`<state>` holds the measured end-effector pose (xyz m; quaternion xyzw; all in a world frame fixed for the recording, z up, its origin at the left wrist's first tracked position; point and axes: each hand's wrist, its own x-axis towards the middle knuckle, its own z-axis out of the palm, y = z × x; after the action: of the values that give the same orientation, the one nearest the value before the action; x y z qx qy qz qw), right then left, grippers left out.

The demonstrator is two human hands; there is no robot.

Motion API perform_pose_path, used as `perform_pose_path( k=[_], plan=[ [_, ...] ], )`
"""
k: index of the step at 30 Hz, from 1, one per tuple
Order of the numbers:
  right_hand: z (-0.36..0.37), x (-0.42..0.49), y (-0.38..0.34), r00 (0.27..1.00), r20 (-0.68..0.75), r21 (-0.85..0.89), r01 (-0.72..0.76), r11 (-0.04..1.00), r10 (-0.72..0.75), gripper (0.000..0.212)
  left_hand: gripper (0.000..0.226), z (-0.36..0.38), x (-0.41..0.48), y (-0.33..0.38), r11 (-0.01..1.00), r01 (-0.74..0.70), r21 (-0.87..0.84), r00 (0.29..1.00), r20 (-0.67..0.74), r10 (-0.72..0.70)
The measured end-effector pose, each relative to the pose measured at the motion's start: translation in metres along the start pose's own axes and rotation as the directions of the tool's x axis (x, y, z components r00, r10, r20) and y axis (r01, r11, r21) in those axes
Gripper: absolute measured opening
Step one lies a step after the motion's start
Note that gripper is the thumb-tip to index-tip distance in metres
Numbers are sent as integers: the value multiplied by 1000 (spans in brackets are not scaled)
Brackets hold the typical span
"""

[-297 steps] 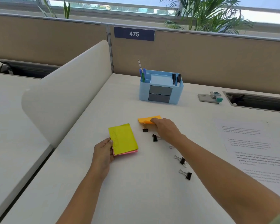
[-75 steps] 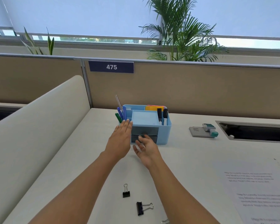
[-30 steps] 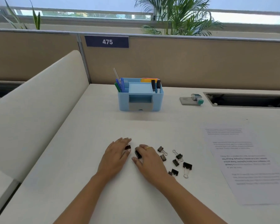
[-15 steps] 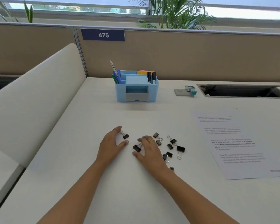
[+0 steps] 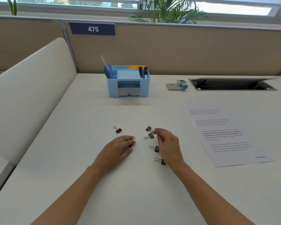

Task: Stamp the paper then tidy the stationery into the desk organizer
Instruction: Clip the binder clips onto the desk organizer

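A: So, where are we w/ the job?

B: Mid-tidy, I'd say. Pens (image 5: 108,71), markers (image 5: 143,71) & orange sticky notes (image 5: 135,67) stand in the organizer (image 5: 128,94) at 12 o'clock on the counter (image 5: 136,192). The paper (image 5: 230,135) lies at 2 o'clock. There's a small dark mark by its near right corner, maybe the stamp print, too small to tell.

A: What's left?

B: The binder clips (image 5: 150,136) lie loose mid-counter, some partly under the right hand. A lone clip (image 5: 118,130) sits at 11 o'clock from the left one. The stamp (image 5: 182,84) is out at 1 o'clock, near the organizer. The organizer's upper drawer slot looks hollow, prob. where the clips go.

A: Grips?

B: The left grip (image 5: 118,148) lies over a clip, fingers bent. Pinching or just covering it, can't tell, it's blurred. The right grip (image 5: 167,143) hovers released, fingers loose, nothing seen held.

A: Vs earlier?

B: Approx 10 s ago the sticky pads were on the counter; now they're in the organizer. At 2.5 s ago both hands were at its drawers. Half a sec ago the clips were bunched by the right grip; now they're spread wider.
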<state>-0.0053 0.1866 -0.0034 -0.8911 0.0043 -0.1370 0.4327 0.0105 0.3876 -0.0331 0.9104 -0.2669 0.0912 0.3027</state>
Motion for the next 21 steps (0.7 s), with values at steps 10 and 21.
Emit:
perform_pose_path(
  k=[10, 21],
  plan=[
    [-31, -5, 30, 972, 91, 71, -223, 972, 216, 40, 20, 4, -5, -4, 999, 37, -18, 994, -101, -38],
    [-39, -13, 34, 932, 23, 293, -352, 889, 362, 13, 21, 4, -9, -3, 996, 83, -38, 988, -128, -88]
  ],
)
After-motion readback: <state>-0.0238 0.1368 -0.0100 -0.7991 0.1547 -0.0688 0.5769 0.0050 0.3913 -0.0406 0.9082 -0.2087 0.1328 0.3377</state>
